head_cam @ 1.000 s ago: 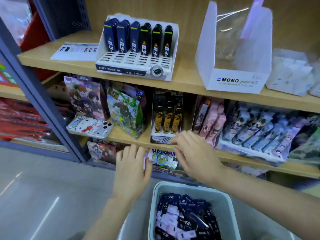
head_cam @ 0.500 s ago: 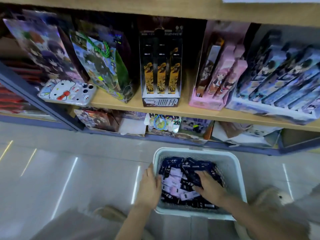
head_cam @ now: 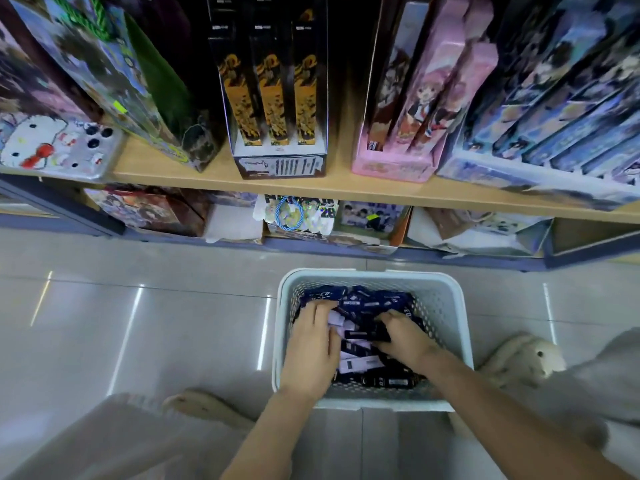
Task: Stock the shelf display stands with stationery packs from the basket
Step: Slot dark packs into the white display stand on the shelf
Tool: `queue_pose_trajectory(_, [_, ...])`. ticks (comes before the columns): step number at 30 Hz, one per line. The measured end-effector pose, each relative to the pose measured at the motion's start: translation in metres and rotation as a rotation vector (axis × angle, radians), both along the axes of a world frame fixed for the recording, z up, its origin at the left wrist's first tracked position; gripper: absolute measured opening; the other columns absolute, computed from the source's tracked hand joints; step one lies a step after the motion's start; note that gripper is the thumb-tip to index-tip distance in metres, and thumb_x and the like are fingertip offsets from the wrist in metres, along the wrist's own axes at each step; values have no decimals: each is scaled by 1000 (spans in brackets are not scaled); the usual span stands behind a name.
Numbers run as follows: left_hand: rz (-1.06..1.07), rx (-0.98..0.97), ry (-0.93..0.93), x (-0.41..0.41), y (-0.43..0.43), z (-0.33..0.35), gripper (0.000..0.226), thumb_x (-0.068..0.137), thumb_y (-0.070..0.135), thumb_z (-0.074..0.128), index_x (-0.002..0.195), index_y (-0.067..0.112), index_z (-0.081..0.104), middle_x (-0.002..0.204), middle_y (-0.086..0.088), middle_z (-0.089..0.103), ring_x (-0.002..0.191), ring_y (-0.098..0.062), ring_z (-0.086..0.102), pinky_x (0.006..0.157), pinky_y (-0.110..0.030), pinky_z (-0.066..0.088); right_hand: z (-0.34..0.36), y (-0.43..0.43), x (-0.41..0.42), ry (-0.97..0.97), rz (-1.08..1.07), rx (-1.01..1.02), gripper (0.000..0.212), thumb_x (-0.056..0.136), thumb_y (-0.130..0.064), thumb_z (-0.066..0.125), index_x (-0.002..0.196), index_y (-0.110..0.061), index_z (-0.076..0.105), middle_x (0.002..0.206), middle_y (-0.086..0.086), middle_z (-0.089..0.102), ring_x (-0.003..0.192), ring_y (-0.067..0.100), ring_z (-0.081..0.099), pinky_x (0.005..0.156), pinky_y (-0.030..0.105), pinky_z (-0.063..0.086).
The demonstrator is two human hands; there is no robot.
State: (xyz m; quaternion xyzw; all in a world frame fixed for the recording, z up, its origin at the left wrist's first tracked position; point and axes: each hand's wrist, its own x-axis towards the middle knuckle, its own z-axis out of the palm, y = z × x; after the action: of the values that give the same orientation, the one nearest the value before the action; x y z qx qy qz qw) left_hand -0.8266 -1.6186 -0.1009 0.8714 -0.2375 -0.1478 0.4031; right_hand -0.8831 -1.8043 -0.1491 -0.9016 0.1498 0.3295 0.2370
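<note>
**Colours on the Shelves and in the Basket**

The basket (head_cam: 446,306) is pale grey-white, its walls a lattice of small holes; the stationery packs (head_cam: 374,301) in it are dark navy with white lettering, some with pale lilac-white labels. The floor (head_cam: 138,306) is glossy pale grey tile streaked with white reflections; the shelf board (head_cam: 221,168) is light tan wood; the shelf frame (head_cam: 588,261) is grey-blue. On the board, a black display box (head_cam: 273,98) carries orange-yellow figures; a pink box (head_cam: 391,166) shows cartoon characters; a phone case (head_cam: 52,143) shows a white cat with a red bow; a printed bag (head_cam: 162,88) has a green side.
</note>
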Motion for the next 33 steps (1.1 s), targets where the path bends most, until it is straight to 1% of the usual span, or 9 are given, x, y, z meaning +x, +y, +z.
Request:
queue_pose_trajectory(6, [158, 182, 411, 11, -24, -27, 48, 97, 15, 48, 143, 9, 35, 142, -5, 40, 130, -18, 37, 112, -28, 27, 4, -7, -12, 9, -62, 77, 37, 95, -20, 55, 130, -9, 52, 130, 10, 54, 118, 22, 53, 96, 24, 36])
queue_pose_trajectory(12, [-74, 546, 203, 20, -41, -40, 41, 99, 33, 43, 138, 20, 44, 137, -3, 44, 127, -24, 31, 105, -33, 25, 6, -10, -16, 29, -236, 116, 26, 96, -15, 49, 118, -2, 57, 119, 17, 60, 102, 27, 58, 85, 27, 41])
queue_pose_trajectory(16, [-235, 636, 73, 14, -51, -42, 32, 99, 29, 44, 131, 23, 44, 125, -7, 42, 117, -25, 35, 97, -34, 28, 4, -15, -18, 67, -419, 144, 36, 99, -17, 44, 131, -1, 45, 117, 18, 58, 68, 15, 51, 60, 19, 39])
queue_pose_trajectory(20, [-214, 605, 69, 13, -55, -44, 13, 99, 17, 43, 109, 15, 52, 112, -6, 45, 110, -25, 37, 91, -32, 29, 10, -19, -17, 59, -584, 219, 42, 101, -18, 41, 139, -2, 38, 122, 11, 54, 95, 17, 51, 88, 29, 42])
queue_pose_trajectory(24, [-190, 509, 89, 11, -52, -46, 18, 101, 15, 40, 104, 12, 57, 108, -4, 52, 103, -21, 42, 84, -27, 31, 22, -17, -13, -27, -739, 338, 29, 101, -17, 42, 123, -2, 53, 99, 12, 63, 81, 20, 57, 68, 23, 41])
queue_pose_trajectory(26, [-83, 323, 241, 7, -55, -43, 18, 101, 16, 40, 104, 9, 57, 100, -5, 55, 88, -14, 51, 76, -21, 38, 26, -13, -10, -77, -793, 381, 24, 100, -17, 44, 114, -3, 57, 98, 15, 63, 87, 27, 58, 68, 25, 38])
queue_pose_trajectory(28, [127, 37, 636, 2, -65, -32, 25, 103, 24, 38, 110, 7, 55, 96, -4, 57, 78, -8, 56, 74, -23, 50, 32, -8, -7, -128, -838, 402, 23, 99, -18, 46, 113, -3, 57, 103, 10, 62, 95, 22, 56, 70, 22, 37])
queue_pose_trajectory(30, [265, -182, 994, -2, -76, -21, 30, 102, 32, 35, 113, 12, 54, 101, -1, 61, 87, -12, 59, 80, -25, 52, 38, 0, -5, -184, -885, 433, 27, 98, -17, 50, 119, -1, 57, 113, 9, 63, 102, 17, 57, 74, 14, 39])
queue_pose_trajectory(33, [245, -227, 1161, -7, -79, -16, 34, 98, 46, 41, 118, 20, 52, 116, 6, 59, 107, -7, 55, 98, -27, 43, 51, 12, -3, -212, -829, 512, 29, 98, -6, 46, 125, -4, 55, 109, -1, 62, 95, 9, 55, 76, 6, 41])
